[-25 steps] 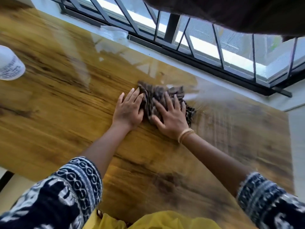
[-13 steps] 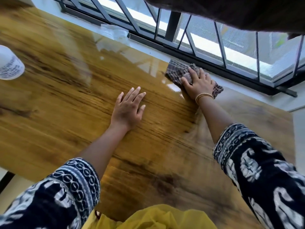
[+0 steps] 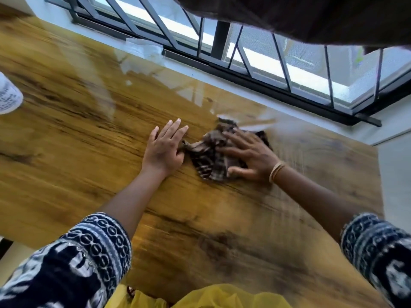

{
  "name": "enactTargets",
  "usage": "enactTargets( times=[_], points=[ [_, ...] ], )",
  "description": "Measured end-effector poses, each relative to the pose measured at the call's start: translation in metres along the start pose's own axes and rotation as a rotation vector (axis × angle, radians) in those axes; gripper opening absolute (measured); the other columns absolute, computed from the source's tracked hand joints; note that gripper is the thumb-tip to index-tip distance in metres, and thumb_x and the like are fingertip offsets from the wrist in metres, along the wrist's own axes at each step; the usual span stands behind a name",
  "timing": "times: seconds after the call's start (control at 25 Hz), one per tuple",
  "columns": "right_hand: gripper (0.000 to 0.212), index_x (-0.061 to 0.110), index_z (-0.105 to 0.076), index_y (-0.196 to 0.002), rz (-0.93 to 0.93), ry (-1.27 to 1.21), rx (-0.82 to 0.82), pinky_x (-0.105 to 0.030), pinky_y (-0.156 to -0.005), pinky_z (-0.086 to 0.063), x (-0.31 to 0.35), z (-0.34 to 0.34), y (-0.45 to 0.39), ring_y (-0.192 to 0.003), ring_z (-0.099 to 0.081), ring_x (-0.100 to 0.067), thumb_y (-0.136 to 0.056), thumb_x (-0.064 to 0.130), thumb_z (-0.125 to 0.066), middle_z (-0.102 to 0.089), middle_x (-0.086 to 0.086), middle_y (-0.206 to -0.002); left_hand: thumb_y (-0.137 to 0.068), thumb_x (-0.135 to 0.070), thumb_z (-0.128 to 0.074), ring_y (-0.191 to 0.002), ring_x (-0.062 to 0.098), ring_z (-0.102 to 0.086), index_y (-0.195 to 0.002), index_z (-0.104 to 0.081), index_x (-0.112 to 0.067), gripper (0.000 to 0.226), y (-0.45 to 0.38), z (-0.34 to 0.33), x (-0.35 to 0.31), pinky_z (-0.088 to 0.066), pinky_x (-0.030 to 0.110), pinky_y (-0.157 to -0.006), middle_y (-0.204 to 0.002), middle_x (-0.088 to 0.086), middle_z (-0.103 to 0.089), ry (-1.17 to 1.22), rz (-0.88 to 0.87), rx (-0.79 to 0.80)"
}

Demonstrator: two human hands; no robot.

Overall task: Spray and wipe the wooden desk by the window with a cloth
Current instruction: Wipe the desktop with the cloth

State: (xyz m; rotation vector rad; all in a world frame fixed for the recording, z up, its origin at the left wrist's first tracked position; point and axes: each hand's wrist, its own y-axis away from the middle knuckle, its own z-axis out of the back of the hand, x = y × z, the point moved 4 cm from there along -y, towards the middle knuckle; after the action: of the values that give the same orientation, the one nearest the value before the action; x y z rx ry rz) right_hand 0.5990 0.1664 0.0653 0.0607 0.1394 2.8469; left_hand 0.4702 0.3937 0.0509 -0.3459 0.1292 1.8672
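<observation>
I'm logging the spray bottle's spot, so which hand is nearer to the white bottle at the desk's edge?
Left. The left hand lies flat mid-desk, well apart from the bottle at the far left. The right hand presses the cloth farther right still.

I see a glossy wooden desk (image 3: pixel 77 156) filling most of the frame, its far edge along the window sill. At frame centre a crumpled checked cloth (image 3: pixel 210 162) lies on it. A white bottle (image 3: pixel 7 96) stands at the left edge, partly cut off.
</observation>
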Motion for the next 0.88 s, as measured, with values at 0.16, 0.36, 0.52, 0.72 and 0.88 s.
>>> enactTargets(
  times=[0.16,0.36,0.52,0.72,0.88],
  points=[
    [0.078,0.048,-0.021,-0.152,-0.656,-0.013,-0.034,-0.052,-0.117,-0.02,-0.106,0.004,-0.007,-0.15,-0.015,-0.032,-0.084,0.083,-0.009,-0.016,-0.004,-0.164,-0.096,-0.039,-0.043,-0.147,0.019,-0.026,-0.146,-0.039,-0.027,0.051,-0.001,0.0,0.0,-0.019,0.048,-0.119,-0.158,0.0,-0.031,0.011,0.014,-0.039],
    [0.065,0.046,-0.014,-0.153,-0.943,-0.15,-0.034,-0.056,-0.118,-0.011,-0.094,0.0,-0.01,-0.149,-0.006,-0.036,-0.093,0.071,-0.019,-0.005,-0.005,-0.165,-0.097,-0.039,-0.043,-0.147,0.018,-0.025,-0.146,-0.039,-0.027,0.051,-0.001,-0.002,0.001,-0.018,0.048,-0.119,-0.158,0.0,-0.031,0.014,0.001,-0.039],
    [0.065,0.049,-0.021,-0.151,-0.489,-0.12,-0.037,-0.061,-0.117,-0.013,0.02,-0.006,0.026,-0.15,-0.006,-0.038,-0.091,0.074,-0.021,-0.008,-0.006,-0.165,-0.097,-0.037,-0.044,-0.146,0.023,-0.027,-0.147,-0.04,-0.022,0.052,-0.001,-0.001,-0.002,-0.018,0.051,-0.118,-0.157,0.005,-0.032,0.0,-0.007,-0.045],
    [0.064,0.049,-0.023,-0.151,0.162,-0.029,0.055,-0.057,-0.119,-0.008,0.152,-0.02,0.094,-0.15,-0.008,-0.041,-0.092,0.072,-0.033,-0.012,-0.009,-0.165,-0.094,-0.034,-0.051,-0.141,0.026,-0.038,-0.14,-0.051,-0.019,0.048,0.01,0.006,-0.007,-0.017,0.053,-0.117,-0.151,0.009,-0.042,-0.087,-0.064,-0.095],
    [0.061,0.046,-0.038,-0.146,0.194,-0.046,0.003,-0.055,-0.119,-0.015,0.077,-0.01,0.066,-0.15,-0.016,-0.034,-0.09,0.072,-0.04,-0.023,-0.002,-0.162,-0.095,-0.033,-0.05,-0.141,0.026,-0.037,-0.14,-0.05,-0.02,0.048,0.045,0.011,-0.013,-0.016,0.053,-0.118,-0.152,0.008,-0.041,-0.049,-0.122,-0.099]
  ],
)
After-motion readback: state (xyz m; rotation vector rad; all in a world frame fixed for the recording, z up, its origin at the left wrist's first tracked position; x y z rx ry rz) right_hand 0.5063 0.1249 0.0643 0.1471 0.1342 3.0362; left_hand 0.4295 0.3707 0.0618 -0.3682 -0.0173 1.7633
